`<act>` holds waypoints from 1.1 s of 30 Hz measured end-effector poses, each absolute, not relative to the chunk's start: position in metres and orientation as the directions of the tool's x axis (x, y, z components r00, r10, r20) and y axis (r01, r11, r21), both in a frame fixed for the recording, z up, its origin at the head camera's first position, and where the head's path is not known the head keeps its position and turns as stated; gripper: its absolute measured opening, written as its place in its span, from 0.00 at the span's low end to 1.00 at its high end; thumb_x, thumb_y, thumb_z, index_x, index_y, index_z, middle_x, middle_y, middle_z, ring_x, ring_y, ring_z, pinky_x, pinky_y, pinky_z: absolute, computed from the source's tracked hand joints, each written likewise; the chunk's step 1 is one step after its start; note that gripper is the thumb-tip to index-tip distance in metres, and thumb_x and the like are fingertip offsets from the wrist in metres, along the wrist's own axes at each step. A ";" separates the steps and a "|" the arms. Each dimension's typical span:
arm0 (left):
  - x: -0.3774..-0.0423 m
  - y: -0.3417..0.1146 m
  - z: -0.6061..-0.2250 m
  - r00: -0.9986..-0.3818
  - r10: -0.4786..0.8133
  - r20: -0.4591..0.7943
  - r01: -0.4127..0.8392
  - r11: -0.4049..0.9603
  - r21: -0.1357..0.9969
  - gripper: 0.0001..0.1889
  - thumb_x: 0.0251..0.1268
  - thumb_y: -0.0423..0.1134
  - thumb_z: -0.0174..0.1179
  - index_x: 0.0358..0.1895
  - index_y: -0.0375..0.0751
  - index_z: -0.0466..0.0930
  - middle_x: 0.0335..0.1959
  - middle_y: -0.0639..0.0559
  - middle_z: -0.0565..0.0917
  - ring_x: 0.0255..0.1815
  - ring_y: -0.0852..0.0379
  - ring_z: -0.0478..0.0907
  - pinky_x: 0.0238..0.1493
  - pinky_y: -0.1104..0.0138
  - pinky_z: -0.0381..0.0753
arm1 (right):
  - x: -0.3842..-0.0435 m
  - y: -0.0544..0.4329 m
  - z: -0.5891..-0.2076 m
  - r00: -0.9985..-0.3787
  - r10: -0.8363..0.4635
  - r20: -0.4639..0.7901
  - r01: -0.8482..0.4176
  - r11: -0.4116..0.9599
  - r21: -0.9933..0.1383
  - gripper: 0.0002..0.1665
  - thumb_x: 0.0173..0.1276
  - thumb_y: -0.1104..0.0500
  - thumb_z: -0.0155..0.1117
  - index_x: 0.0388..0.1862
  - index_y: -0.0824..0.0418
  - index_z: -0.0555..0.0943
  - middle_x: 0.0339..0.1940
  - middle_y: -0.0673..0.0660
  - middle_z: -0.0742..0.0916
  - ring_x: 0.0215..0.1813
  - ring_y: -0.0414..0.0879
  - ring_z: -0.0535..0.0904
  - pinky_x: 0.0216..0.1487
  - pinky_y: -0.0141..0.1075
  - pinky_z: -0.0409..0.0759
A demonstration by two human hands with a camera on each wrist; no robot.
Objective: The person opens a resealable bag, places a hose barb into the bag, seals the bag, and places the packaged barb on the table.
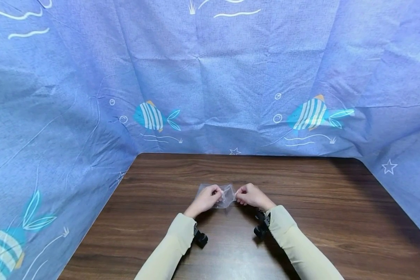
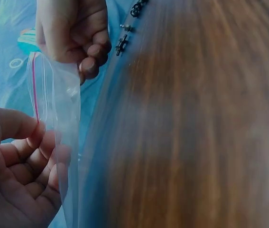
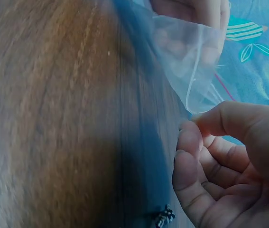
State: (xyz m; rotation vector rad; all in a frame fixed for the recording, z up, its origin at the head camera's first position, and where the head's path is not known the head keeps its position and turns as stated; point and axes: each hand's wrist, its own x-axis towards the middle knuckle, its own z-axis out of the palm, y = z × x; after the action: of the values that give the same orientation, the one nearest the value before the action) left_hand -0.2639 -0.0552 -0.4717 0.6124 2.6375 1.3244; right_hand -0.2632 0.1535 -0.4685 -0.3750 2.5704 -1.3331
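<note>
Nearest, two pale sleeves, left [image 1: 167,249] and right [image 1: 299,245], reach in from the lower edge; a black device [image 1: 201,239] at the left wrist, another [image 1: 260,231] at the right. Beyond the cuffs, left hand [image 1: 207,199] with thumb and forefinger together, pinching a clear plastic bag [image 1: 226,201] by its edge, at the pink strip [image 2: 35,90]; other fingers curled, touching the film. Right hand [image 1: 253,195] opposite, thumb and fingertips clamped on a corner of the same bag. Bag between the two hands, over the mid-part of the wooden table [image 1: 153,194]; cannot tell whether its underside touches the wood. Small dark pieces [image 2: 121,45] near the right hand, too blurred to identify. Past the table's far edge, blue cloth [image 1: 231,77], creased, printed with two striped fish, left [image 1: 150,116] and right [image 1: 306,112], plus white wavy lines.
</note>
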 end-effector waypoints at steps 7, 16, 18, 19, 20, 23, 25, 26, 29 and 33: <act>-0.268 -0.064 -0.472 -0.896 0.431 0.108 0.353 0.545 0.760 0.09 0.69 0.36 0.51 0.32 0.39 0.79 0.25 0.55 0.77 0.23 0.64 0.68 0.27 0.73 0.68 | -0.264 0.158 -0.465 -0.947 -0.311 -0.083 -0.145 0.642 -0.753 0.09 0.62 0.64 0.58 0.26 0.67 0.83 0.19 0.53 0.84 0.21 0.38 0.75 0.24 0.31 0.75; -0.270 -0.072 -0.471 -0.874 0.475 0.103 0.389 0.557 0.734 0.09 0.72 0.38 0.53 0.31 0.42 0.77 0.23 0.58 0.72 0.23 0.64 0.67 0.30 0.72 0.67 | -0.263 0.163 -0.458 -0.938 -0.339 -0.068 -0.203 0.699 -0.685 0.10 0.62 0.63 0.59 0.24 0.64 0.82 0.17 0.50 0.81 0.20 0.38 0.73 0.21 0.32 0.73; -0.270 -0.073 -0.470 -0.867 0.490 0.092 0.396 0.567 0.723 0.09 0.72 0.38 0.52 0.31 0.42 0.76 0.22 0.58 0.71 0.23 0.63 0.66 0.30 0.72 0.67 | -0.263 0.163 -0.456 -0.937 -0.343 -0.060 -0.218 0.711 -0.669 0.10 0.62 0.63 0.59 0.23 0.64 0.82 0.16 0.49 0.80 0.19 0.38 0.73 0.20 0.32 0.73; -0.271 -0.074 -0.469 -0.863 0.497 0.086 0.400 0.571 0.717 0.09 0.72 0.38 0.52 0.31 0.42 0.76 0.22 0.58 0.70 0.23 0.63 0.66 0.30 0.72 0.67 | -0.263 0.164 -0.455 -0.937 -0.343 -0.060 -0.219 0.714 -0.665 0.10 0.62 0.63 0.59 0.22 0.63 0.82 0.15 0.49 0.79 0.19 0.38 0.72 0.20 0.31 0.73; -0.271 -0.075 -0.469 -0.858 0.508 0.080 0.406 0.573 0.712 0.09 0.72 0.38 0.52 0.32 0.42 0.76 0.22 0.58 0.70 0.24 0.63 0.66 0.30 0.72 0.67 | -0.263 0.164 -0.455 -0.937 -0.343 -0.058 -0.222 0.718 -0.660 0.10 0.62 0.64 0.59 0.22 0.63 0.82 0.15 0.48 0.79 0.19 0.38 0.72 0.20 0.31 0.73; -0.271 -0.077 -0.467 -0.840 0.538 0.064 0.422 0.576 0.700 0.09 0.73 0.38 0.50 0.33 0.42 0.76 0.23 0.58 0.70 0.24 0.63 0.66 0.30 0.71 0.67 | -0.263 0.166 -0.453 -0.930 -0.366 -0.027 -0.267 0.727 -0.632 0.09 0.60 0.65 0.58 0.21 0.63 0.81 0.14 0.47 0.77 0.18 0.37 0.72 0.20 0.31 0.73; -0.271 -0.079 -0.467 -0.825 0.562 0.061 0.441 0.573 0.691 0.09 0.74 0.38 0.50 0.33 0.42 0.76 0.23 0.58 0.70 0.24 0.64 0.66 0.30 0.71 0.67 | -0.262 0.167 -0.452 -0.922 -0.387 -0.004 -0.303 0.729 -0.614 0.09 0.59 0.66 0.58 0.20 0.62 0.81 0.14 0.46 0.77 0.17 0.37 0.71 0.20 0.31 0.73; -0.271 -0.080 -0.467 -0.818 0.573 0.059 0.450 0.572 0.686 0.09 0.74 0.38 0.49 0.33 0.42 0.76 0.23 0.58 0.69 0.24 0.64 0.66 0.30 0.71 0.67 | -0.262 0.168 -0.451 -0.915 -0.402 0.012 -0.328 0.730 -0.599 0.09 0.58 0.67 0.58 0.20 0.62 0.81 0.14 0.46 0.76 0.17 0.37 0.71 0.20 0.31 0.73; -0.273 -0.081 -0.467 -0.802 0.595 0.051 0.471 0.577 0.667 0.09 0.73 0.37 0.49 0.32 0.44 0.75 0.24 0.58 0.70 0.25 0.64 0.66 0.31 0.71 0.68 | -0.261 0.169 -0.451 -0.890 -0.451 0.069 -0.412 0.730 -0.545 0.09 0.57 0.68 0.57 0.19 0.59 0.79 0.14 0.44 0.75 0.15 0.35 0.69 0.20 0.29 0.70; -0.275 -0.081 -0.467 -0.788 0.613 0.053 0.496 0.582 0.644 0.10 0.71 0.35 0.49 0.29 0.44 0.74 0.27 0.58 0.73 0.26 0.65 0.67 0.34 0.71 0.68 | -0.261 0.169 -0.453 -0.845 -0.509 0.165 -0.526 0.733 -0.431 0.15 0.54 0.69 0.58 0.13 0.54 0.72 0.12 0.41 0.70 0.14 0.32 0.64 0.19 0.27 0.64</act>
State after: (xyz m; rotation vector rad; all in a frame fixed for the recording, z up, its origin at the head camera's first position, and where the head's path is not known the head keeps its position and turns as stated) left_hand -0.2746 -0.0812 -0.4667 0.9326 2.6355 0.9912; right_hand -0.2610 0.1692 -0.4532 -0.8842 2.9578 -0.7523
